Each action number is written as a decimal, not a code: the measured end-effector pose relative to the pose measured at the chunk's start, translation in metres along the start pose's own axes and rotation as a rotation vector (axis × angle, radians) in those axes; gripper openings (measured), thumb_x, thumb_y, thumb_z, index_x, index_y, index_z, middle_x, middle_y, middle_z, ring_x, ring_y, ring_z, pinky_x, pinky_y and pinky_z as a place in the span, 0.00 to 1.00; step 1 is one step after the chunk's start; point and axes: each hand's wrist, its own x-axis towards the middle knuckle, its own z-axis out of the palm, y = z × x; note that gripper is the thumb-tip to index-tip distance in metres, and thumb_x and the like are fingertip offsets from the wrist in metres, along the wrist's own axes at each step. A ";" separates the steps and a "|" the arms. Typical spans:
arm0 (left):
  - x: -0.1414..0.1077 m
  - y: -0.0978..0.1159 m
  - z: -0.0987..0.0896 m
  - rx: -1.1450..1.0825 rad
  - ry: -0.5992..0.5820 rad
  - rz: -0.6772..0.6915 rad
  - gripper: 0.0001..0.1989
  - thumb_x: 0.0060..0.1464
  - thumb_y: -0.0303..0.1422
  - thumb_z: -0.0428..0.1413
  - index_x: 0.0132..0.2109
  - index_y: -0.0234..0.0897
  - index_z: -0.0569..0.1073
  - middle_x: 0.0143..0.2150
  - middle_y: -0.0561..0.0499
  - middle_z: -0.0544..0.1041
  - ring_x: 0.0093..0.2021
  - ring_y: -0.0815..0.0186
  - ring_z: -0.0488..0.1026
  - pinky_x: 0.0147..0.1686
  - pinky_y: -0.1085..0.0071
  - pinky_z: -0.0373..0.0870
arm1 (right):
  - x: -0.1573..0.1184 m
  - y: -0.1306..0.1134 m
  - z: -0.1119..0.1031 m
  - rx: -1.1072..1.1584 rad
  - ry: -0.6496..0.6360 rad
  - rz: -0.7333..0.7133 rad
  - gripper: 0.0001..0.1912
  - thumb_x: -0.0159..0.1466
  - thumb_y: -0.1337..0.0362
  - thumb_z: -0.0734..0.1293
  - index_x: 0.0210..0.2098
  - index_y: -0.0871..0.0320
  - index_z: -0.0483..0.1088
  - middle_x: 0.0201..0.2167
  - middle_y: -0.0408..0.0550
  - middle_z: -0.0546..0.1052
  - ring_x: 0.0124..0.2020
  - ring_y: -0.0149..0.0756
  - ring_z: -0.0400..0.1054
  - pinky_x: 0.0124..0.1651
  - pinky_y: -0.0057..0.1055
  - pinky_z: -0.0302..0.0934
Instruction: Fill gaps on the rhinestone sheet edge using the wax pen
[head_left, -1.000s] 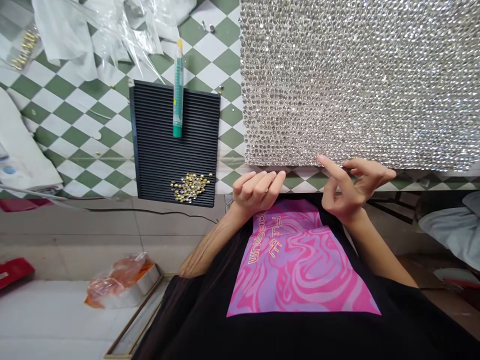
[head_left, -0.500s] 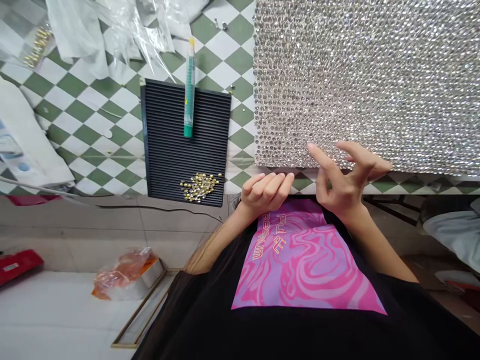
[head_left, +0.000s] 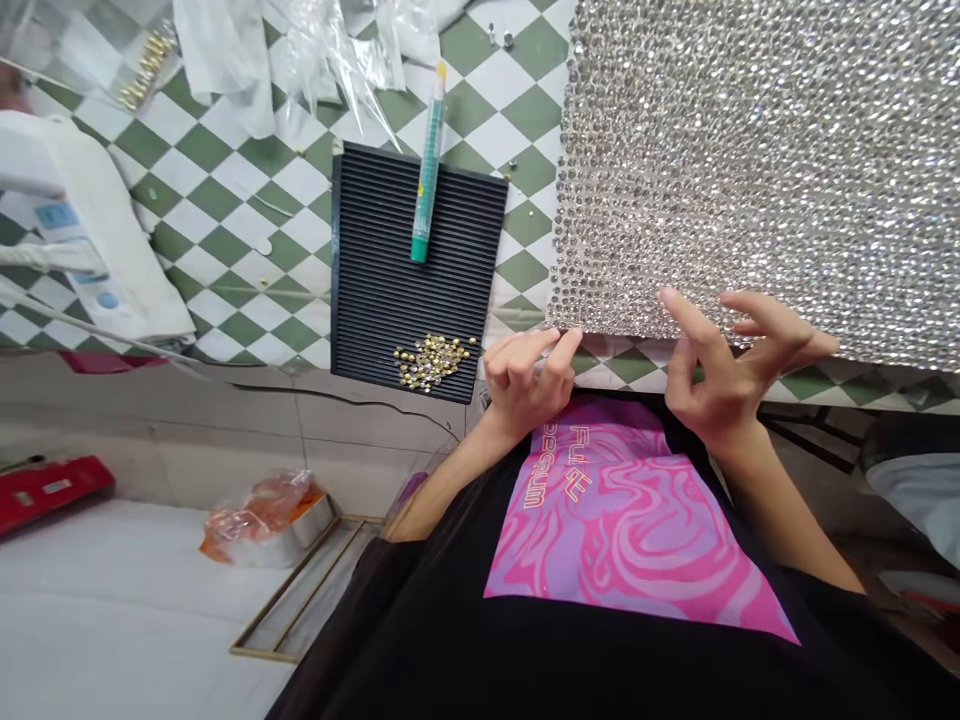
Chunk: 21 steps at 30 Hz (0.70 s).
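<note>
A large sheet of clear rhinestones [head_left: 757, 170] fills the upper right, and its lower edge runs just above my hands. My left hand [head_left: 529, 382] has its curled fingertips at that edge, with nothing visible in them. My right hand [head_left: 731, 370] is spread, its fingertips over the sheet's lower edge, and it holds nothing I can see. To the left lies a black ribbed tray [head_left: 420, 230], bearing a green glue pen [head_left: 427, 170] and a heap of small gold studs [head_left: 433, 360].
The sheet and tray lie on a green and white checkered surface [head_left: 255, 250]. Clear plastic wrap [head_left: 337, 50] lies at the top, a white packet [head_left: 97, 240] at the left. Below, on the floor, sits an orange bag on a metal tin [head_left: 262, 520]. My black and pink printed shirt [head_left: 630, 520] fills the bottom.
The whole view has shifted right and slightly up. My left fingers have risen to the sheet's edge, and my right hand's fingers have spread a little wider.
</note>
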 end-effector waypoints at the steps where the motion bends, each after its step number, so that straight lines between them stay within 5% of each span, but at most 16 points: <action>1: 0.002 0.001 -0.001 -0.005 -0.019 -0.016 0.15 0.61 0.26 0.56 0.51 0.48 0.77 0.42 0.49 0.76 0.46 0.62 0.70 0.50 0.67 0.67 | 0.001 0.000 0.000 -0.018 0.018 -0.019 0.26 0.65 0.69 0.63 0.61 0.44 0.73 0.50 0.54 0.67 0.51 0.45 0.59 0.50 0.44 0.52; 7: 0.016 0.005 -0.008 0.058 -0.067 -0.059 0.16 0.61 0.23 0.56 0.51 0.47 0.76 0.45 0.48 0.74 0.46 0.64 0.70 0.49 0.68 0.68 | 0.010 -0.002 -0.003 -0.045 0.113 -0.125 0.28 0.64 0.73 0.63 0.61 0.46 0.73 0.46 0.53 0.69 0.47 0.41 0.62 0.45 0.39 0.53; 21: 0.040 0.002 -0.013 0.065 -0.065 -0.170 0.20 0.57 0.24 0.52 0.54 0.44 0.75 0.49 0.45 0.73 0.49 0.59 0.68 0.53 0.63 0.63 | 0.011 0.000 -0.002 -0.017 0.157 -0.121 0.25 0.64 0.75 0.61 0.55 0.51 0.78 0.40 0.51 0.71 0.40 0.36 0.63 0.46 0.39 0.53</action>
